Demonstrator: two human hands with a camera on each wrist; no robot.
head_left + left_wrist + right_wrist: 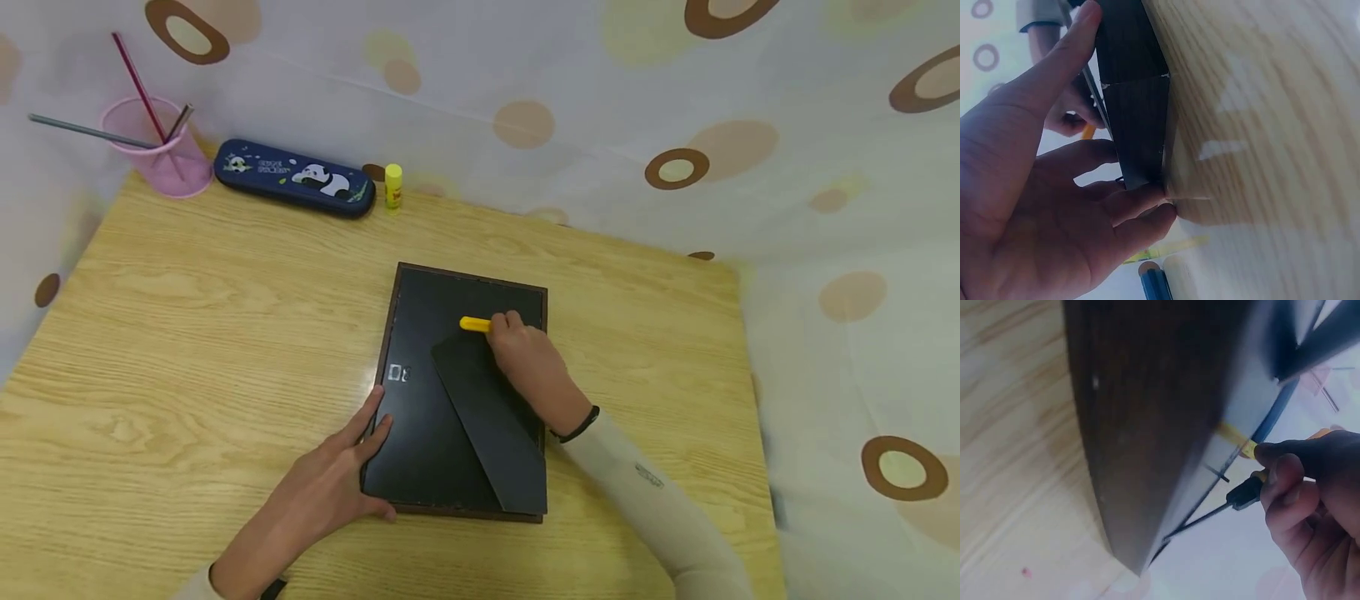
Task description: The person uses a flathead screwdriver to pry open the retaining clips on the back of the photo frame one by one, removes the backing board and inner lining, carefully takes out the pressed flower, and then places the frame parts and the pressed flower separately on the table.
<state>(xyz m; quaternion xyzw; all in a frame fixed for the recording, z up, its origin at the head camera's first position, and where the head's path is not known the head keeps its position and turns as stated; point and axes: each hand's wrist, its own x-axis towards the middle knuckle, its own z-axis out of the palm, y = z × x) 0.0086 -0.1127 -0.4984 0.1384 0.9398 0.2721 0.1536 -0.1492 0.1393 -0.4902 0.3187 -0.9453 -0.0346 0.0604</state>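
Observation:
A picture frame (420, 442) lies face down, its black back showing and its hinged stand (487, 425) slanting across it. My left hand (322, 483) holds the lower left corner, the fingers along the left edge and the thumb at the bottom edge. In the left wrist view, fingertips touch the frame's dark side (1138, 125). My right hand (528, 358), over the upper right part of the back, grips a yellow-handled screwdriver (474, 324). The right wrist view shows its thin shaft (1200, 522) reaching the back's edge; the exact contact of the tip is unclear.
Along the back of the wooden table (187, 333) stand a pink cup (176, 171) with several pencils, a dark blue panda pencil case (292, 179) and a yellow glue stick (393, 190). A patterned cloth (525, 83) hangs behind.

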